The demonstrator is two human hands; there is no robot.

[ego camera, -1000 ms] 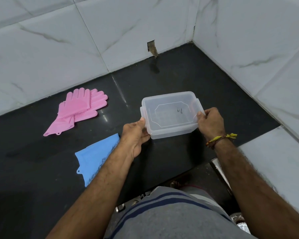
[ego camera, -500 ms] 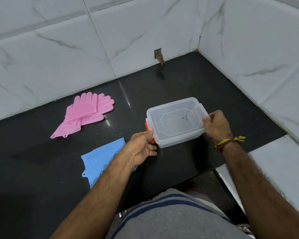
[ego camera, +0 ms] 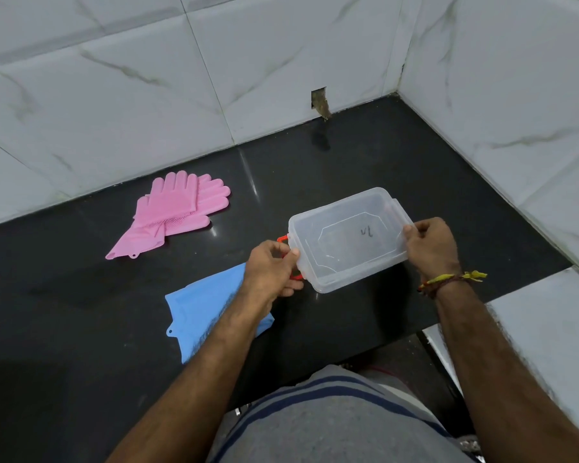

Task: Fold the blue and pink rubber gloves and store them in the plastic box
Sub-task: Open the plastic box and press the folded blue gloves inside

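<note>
**Fingers on both ends of the closed box**

Your left fingers [ego camera: 290, 259] were curled round the orange latch [ego camera: 283, 239] at the left end of the plastic box [ego camera: 350, 238], thumb up against the box's near-left corner. Your right fingers [ego camera: 411, 232] were bent over the right end, pinching the clip there; how far that clip had lifted could not be told. So your left hand [ego camera: 269, 267] gripped the latch and your right hand [ego camera: 433, 245] gripped the opposite end, with the box held between them.

The box was clear, its lid [ego camera: 358, 228] in place on top, and it sat on or just above the black countertop [ego camera: 398, 168]; contact could not be judged. Nothing showed through its walls.

The blue gloves [ego camera: 201, 309] lay flat on the counter just left of the box, and your left forearm crossed over them and hid their finger end. The pink gloves [ego camera: 178, 212] lay further back and left, stacked one on the other with fingers pointing toward the wall, well apart from the box and nearer the tiles.

Marbled white tiles [ego camera: 147, 95] walled the counter at the back and right, with a small rough notch [ego camera: 320, 103] cut at the base of the back wall. A threaded band [ego camera: 448, 280] with yellow ends circled your right wrist. Your grey striped shirt [ego camera: 331, 422] filled the bottom of the view.

A small dark handwritten mark [ego camera: 367, 231] showed on the lid; it could not be read with any certainty.
</note>
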